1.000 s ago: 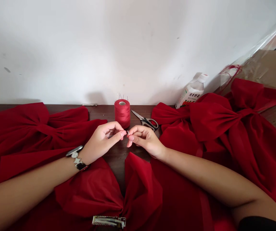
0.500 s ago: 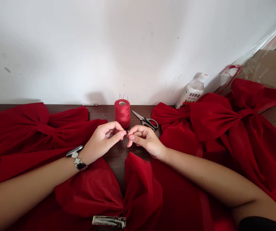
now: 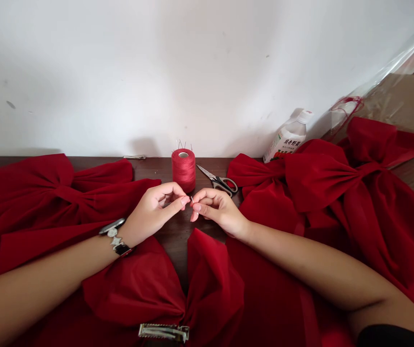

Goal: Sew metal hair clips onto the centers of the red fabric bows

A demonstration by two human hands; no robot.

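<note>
Head view: right fingers (image 3: 205, 210) pinch needle (image 3: 192, 199); bottle label (image 3: 291, 143) includes 野菜

Small sewing workspace, home or workshop unclear, dark table (image 3: 155, 168) against plain white wall (image 3: 120, 82), cone of red thread (image 3: 183, 172) stuck with needles (image 3: 180, 144), scissors (image 3: 218, 181), large red fabric bows (image 3: 68, 193), metal clip (image 3: 163, 332).

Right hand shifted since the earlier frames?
No visible shift: the right hand keeps the same place against the spool of red thread, nearer the camera and to its right.
</note>
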